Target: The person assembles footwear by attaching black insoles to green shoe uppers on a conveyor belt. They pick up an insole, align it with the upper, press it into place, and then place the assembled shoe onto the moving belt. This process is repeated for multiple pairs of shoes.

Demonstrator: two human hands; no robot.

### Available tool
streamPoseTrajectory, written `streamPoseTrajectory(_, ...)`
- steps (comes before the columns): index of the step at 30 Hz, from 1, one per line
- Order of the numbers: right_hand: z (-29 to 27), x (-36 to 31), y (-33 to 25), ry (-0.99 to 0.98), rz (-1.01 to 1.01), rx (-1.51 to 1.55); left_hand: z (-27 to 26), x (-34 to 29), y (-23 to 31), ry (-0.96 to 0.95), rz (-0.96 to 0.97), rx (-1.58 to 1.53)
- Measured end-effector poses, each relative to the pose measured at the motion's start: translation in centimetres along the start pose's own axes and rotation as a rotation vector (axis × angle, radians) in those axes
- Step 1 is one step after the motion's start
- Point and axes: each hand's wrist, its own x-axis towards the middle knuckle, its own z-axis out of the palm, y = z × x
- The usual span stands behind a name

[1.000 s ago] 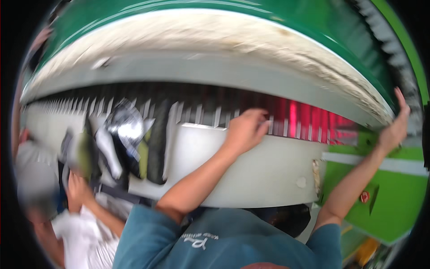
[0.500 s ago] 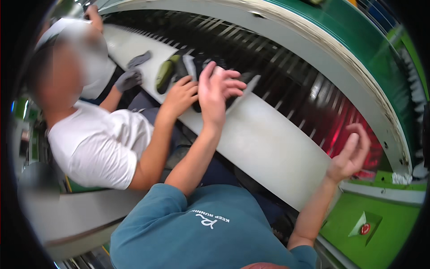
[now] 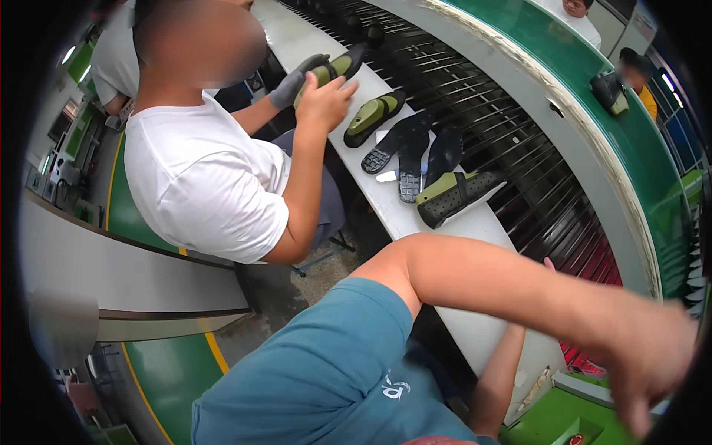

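Observation:
My left arm stretches across to the right over the white worktable (image 3: 486,256). At its end my left hand (image 3: 645,356) is smeared by motion near the right rim; its fingers point down, and no held thing shows. Behind that forearm my right hand (image 3: 549,264) is mostly hidden, only a fingertip showing above it. Nearest my left elbow lies a green and black perforated shoe (image 3: 456,196) on the table. Beside it are several black shoe soles (image 3: 415,152), some with tread facing up. Farther along rests another green and black shoe (image 3: 374,115).
On the left a co-worker's gloved hand (image 3: 291,89) and bare hand (image 3: 326,104) hold a green and black shoe. Metal rods (image 3: 519,156) run along the table's far side. Beyond curves a green belt (image 3: 519,37) carrying a dark shoe (image 3: 608,93). A green machine panel (image 3: 552,419) stands lower right.
My left hand has swung from above the table's far part to the far right, in front of my right hand. The co-worker now holds a shoe, and the view has shifted.

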Motion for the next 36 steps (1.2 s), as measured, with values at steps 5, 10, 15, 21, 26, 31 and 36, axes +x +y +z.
streamPoseTrajectory(5,0.4,-0.1,-0.7,0.052,-0.001,0.060,-3.9,-5.1,-2.9,0.200,-0.098,0.308)
streamPoseTrajectory(10,2.4,-0.3,-2.4,0.098,0.023,0.043,-1.2,-22.4,-7.2,0.176,-0.598,0.318)
streamPoseTrajectory(15,3.1,-0.7,-3.3,0.083,0.066,0.056,2.7,-32.5,-7.4,0.326,-0.749,0.223)
streamPoseTrajectory(21,4.5,0.0,-2.4,0.048,0.031,-0.200,-0.4,-29.9,-5.7,0.482,-0.433,0.864)
streamPoseTrajectory(26,12.6,5.9,-6.5,-0.212,0.218,-0.532,-4.4,-27.5,-4.9,0.655,-0.456,0.982)
streamPoseTrajectory(31,19.4,11.6,-3.8,-0.154,0.344,-0.286,-3.4,-29.4,-5.8,0.577,-0.477,0.919)
streamPoseTrajectory(36,20.5,8.2,-3.7,0.050,0.137,0.159,-2.4,-32.9,-5.8,0.698,-0.524,0.907)
